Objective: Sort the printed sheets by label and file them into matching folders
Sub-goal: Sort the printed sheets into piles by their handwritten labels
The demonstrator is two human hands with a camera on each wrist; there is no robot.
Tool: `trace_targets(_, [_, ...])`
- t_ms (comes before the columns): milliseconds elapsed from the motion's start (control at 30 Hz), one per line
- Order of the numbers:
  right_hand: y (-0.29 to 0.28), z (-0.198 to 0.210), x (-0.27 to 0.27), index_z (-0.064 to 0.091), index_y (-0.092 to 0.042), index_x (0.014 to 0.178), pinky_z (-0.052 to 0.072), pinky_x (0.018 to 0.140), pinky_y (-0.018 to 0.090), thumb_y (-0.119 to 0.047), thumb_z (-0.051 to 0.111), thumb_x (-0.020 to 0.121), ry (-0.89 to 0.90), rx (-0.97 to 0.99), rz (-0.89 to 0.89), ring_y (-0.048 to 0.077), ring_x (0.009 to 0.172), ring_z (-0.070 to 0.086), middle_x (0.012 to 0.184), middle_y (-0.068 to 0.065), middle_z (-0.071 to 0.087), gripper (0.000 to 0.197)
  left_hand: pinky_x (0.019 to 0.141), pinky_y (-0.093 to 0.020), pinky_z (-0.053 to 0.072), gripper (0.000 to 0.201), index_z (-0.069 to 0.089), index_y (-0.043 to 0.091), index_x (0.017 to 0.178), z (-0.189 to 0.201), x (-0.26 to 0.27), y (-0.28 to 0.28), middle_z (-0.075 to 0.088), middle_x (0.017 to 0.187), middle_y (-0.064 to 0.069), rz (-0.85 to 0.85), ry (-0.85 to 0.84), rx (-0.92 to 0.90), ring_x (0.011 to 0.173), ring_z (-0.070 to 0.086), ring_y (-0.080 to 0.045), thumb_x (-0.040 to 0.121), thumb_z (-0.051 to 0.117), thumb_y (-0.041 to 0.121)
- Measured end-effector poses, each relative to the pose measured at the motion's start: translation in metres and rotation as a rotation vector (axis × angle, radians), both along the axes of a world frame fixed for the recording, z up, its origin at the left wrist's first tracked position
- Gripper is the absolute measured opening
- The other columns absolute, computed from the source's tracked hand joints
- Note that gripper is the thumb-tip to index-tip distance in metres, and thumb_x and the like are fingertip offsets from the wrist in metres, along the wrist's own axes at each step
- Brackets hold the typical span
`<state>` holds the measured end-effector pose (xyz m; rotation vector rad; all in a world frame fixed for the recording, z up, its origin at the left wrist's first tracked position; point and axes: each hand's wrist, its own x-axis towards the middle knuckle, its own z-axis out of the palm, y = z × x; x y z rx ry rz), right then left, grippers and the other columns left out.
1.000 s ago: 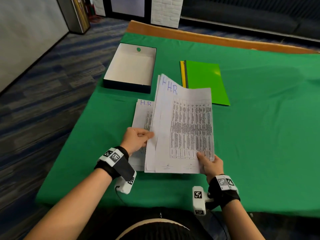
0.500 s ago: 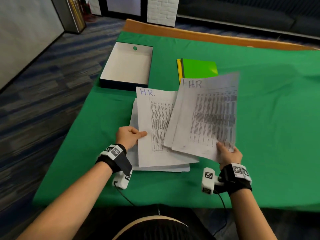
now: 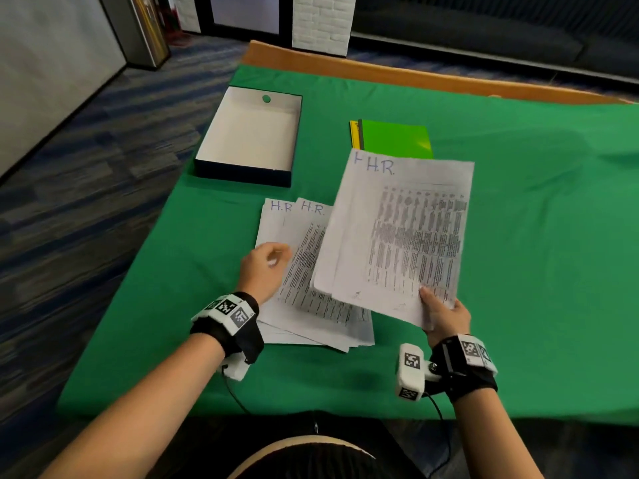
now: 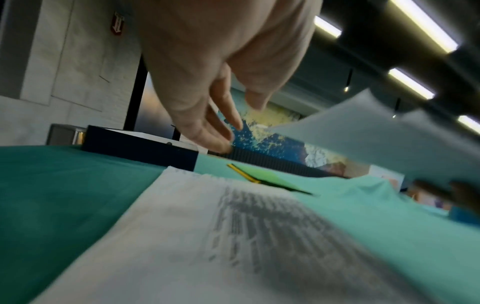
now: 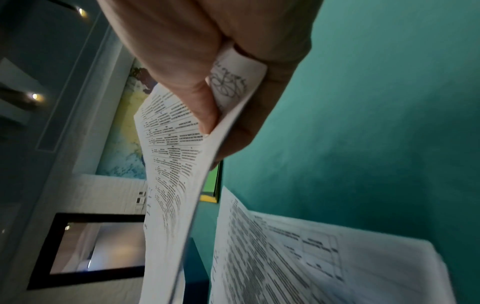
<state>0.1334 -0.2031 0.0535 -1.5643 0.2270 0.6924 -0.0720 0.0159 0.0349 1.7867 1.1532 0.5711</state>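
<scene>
My right hand (image 3: 441,311) pinches the lower corner of a small sheaf of printed sheets (image 3: 401,233) marked "H.R.", lifted above the table; thumb on top, fingers beneath (image 5: 205,107). A fanned pile of H.R. sheets (image 3: 311,281) lies flat on the green cloth, also seen in the left wrist view (image 4: 207,236). My left hand (image 3: 266,267) hovers just over the pile's left part, fingers loosely extended and holding nothing (image 4: 221,131). A green folder (image 3: 397,140) on top of a yellow folder (image 3: 353,134) lies beyond the sheets.
An open white-lined box with dark sides (image 3: 252,140) stands at the back left of the green-covered table (image 3: 536,236). The table's wooden far edge (image 3: 415,76) and carpeted floor on the left border the area.
My right hand carried the lifted sheaf from above the pile to the right, then back a little. My left hand let go of the pile and lifted slightly; a second H.R. sheet now shows fanned out.
</scene>
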Motion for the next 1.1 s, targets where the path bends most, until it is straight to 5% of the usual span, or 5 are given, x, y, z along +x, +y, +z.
trace_targets(100, [0.006, -0.008, -0.012, 0.056, -0.007, 0.102, 0.051, 0.088, 0.046, -0.002, 0.065, 0.083, -0.018, -0.002, 0.026, 0.031, 0.094, 0.064, 0.113, 0.018, 0.063, 0.022, 0.083, -0.035, 0.056, 0.044, 0.067, 0.015, 0.101, 0.01, 0.013, -0.009, 0.07, 0.103, -0.003, -0.081, -0.094, -0.346, 0.091, 0.068, -0.018, 0.088, 0.052, 0.054])
trace_targets(400, [0.01, -0.014, -0.023, 0.046, 0.0, 0.128, 0.052, 0.088, 0.048, -0.007, 0.069, 0.079, 0.023, -0.011, 0.076, 0.03, 0.097, 0.065, 0.12, 0.017, 0.061, 0.055, 0.095, -0.042, 0.05, 0.045, 0.057, -0.004, 0.122, 0.001, 0.006, -0.013, 0.064, 0.117, -0.017, -0.007, -0.078, -0.473, 0.104, 0.064, -0.025, 0.081, 0.071, 0.008])
trace_targets(533, [0.012, -0.015, -0.022, 0.058, -0.007, 0.103, 0.052, 0.087, 0.049, -0.009, 0.071, 0.078, -0.016, -0.069, 0.116, 0.029, 0.093, 0.065, 0.109, 0.013, 0.065, 0.028, 0.075, -0.032, 0.057, 0.041, 0.061, -0.007, 0.114, 0.003, 0.002, -0.015, 0.069, 0.104, -0.017, 0.067, -0.131, -0.503, 0.08, 0.067, -0.019, 0.075, 0.073, -0.004])
trace_targets(900, [-0.015, -0.015, 0.017, 0.051, 0.001, 0.124, 0.053, 0.087, 0.042, -0.008, 0.068, 0.082, 0.014, -0.189, -0.094, 0.03, 0.087, 0.063, 0.12, 0.02, 0.061, 0.045, 0.081, -0.036, 0.057, 0.095, 0.072, 0.011, 0.093, -0.035, -0.025, 0.005, 0.074, 0.093, -0.003, 0.154, 0.118, -0.488, 0.079, 0.071, -0.019, 0.012, 0.089, 0.057])
trace_targets(1100, [-0.017, -0.019, 0.015, 0.049, 0.002, 0.125, 0.059, 0.056, 0.035, -0.01, 0.07, 0.081, 0.138, -0.208, -0.097, 0.032, 0.083, 0.067, 0.119, 0.021, 0.062, 0.051, 0.049, -0.022, 0.027, 0.062, 0.033, 0.02, 0.042, -0.02, -0.022, -0.01, 0.035, 0.037, 0.008, 0.129, 0.249, -0.369, 0.041, 0.033, -0.016, 0.057, 0.082, 0.056])
